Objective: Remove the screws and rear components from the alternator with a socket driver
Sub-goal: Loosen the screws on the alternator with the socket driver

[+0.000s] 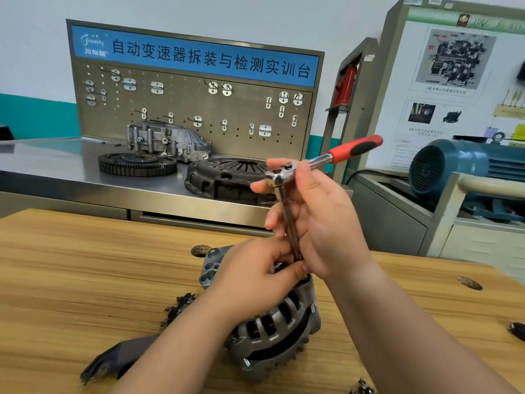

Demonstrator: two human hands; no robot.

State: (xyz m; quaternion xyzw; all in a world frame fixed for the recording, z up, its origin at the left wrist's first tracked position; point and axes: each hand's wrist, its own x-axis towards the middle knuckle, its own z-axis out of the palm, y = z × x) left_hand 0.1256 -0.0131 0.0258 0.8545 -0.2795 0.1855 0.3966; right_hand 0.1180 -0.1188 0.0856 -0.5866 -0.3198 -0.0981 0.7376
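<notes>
While the right hand (pixel 318 220) grips the socket driver (pixel 279 177), the left hand (pixel 255 277) pinches its lower end at the alternator (pixel 278 322).
Blue banner (pixel 196 58) behind reads 自动变速器拆装与检测实训台; clutch cover (pixel 224 177) sits below it.

1. The wooden surface (pixel 85 265) carries the alternator (pixel 272 322), directly under the left grip (pixel 255 277) and below the right grip (pixel 318 223).
2. Small dark parts (pixel 179 307) lie scattered left of the left grip, near the alternator.
3. A dark flat cover (pixel 113 362) lies further left, nearer the person.
4. More small bits (pixel 362 389) lie at the bottom edge, below the right grip.
5. A dark object (pixel 517 331) sits well to the right grip's right, cut off by the frame.
</notes>
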